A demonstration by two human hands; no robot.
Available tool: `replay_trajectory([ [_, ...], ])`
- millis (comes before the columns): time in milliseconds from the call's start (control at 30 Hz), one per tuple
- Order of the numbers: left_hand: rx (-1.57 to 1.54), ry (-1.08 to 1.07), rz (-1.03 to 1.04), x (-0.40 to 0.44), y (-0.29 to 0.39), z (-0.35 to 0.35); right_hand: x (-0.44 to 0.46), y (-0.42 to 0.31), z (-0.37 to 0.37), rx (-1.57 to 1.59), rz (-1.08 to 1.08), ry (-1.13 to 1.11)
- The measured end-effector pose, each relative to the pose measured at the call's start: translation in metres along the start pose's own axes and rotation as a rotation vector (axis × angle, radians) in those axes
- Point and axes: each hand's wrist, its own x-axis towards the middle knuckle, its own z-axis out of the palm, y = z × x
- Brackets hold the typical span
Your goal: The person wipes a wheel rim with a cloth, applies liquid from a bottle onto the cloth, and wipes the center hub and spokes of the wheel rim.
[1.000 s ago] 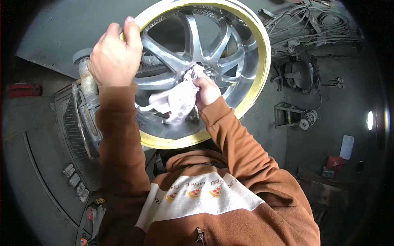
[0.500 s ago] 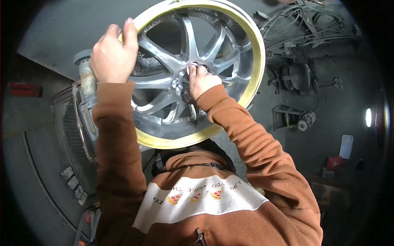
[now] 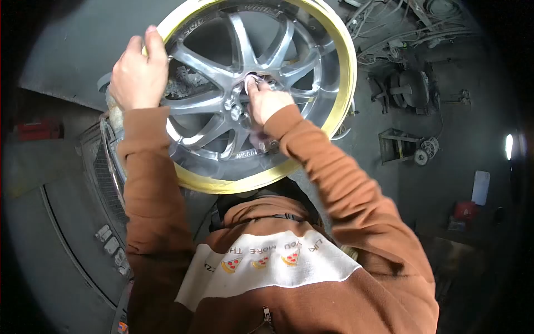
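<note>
A polished metal car wheel rim (image 3: 197, 104), its outer lip covered with yellow tape, is tilted in front of my body. My left hand (image 3: 139, 75) is closed on the taped lip at the upper left, fingers hooked over the edge. At the centre of the spokes, my right hand (image 3: 268, 101) is closed, pressing its fingers into the hub. A small pale piece, seemingly a cloth (image 3: 248, 83), shows under those fingertips; most of it is hidden.
Behind the rim on the left stands a dusty cylindrical machine part (image 3: 115, 114). Hoses and cables (image 3: 384, 28) lie at the upper right. A motor on a stand (image 3: 420, 150), a red object (image 3: 465, 210) and a red box (image 3: 40, 129) are farther off.
The rim and my left hand have shifted slightly left and up in view. My right hand has shifted slightly left at the hub, its fingers changing position while staying closed.
</note>
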Motion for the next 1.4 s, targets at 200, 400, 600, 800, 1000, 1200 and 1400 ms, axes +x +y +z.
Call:
replay_trajectory([
  [200, -0.031, -0.038, -0.026, 0.0, 0.002, 0.0, 0.002, 0.003, 0.004, 0.194, -0.012, 0.064],
  [400, 0.006, -0.042, -0.022, 0.001, 0.004, 0.0, 0.02, -0.006, 0.006, 2.578, 0.499, -0.026],
  [600, 0.036, -0.049, -0.021, 0.001, 0.003, -0.002, 0.029, -0.019, 0.044, 1.843, 0.506, 0.095],
  [800, 0.034, -0.032, -0.019, 0.002, 0.0, -0.001, 0.01, 0.01, -0.002, -0.185, -0.062, 0.014],
  [1000, -0.029, -0.012, 0.045, 0.001, -0.008, -0.001, 0.021, 0.001, -0.035, -0.842, -0.308, -0.229],
  [1200, -0.086, -0.017, 0.025, 0.0, -0.012, -0.003, 0.007, -0.017, 0.024, 0.201, 0.192, 0.066],
  [1400, -0.138, 0.075, 0.05, 0.0, -0.009, 0.0, -0.049, 0.033, -0.037, 1.712, 0.383, 0.027],
])
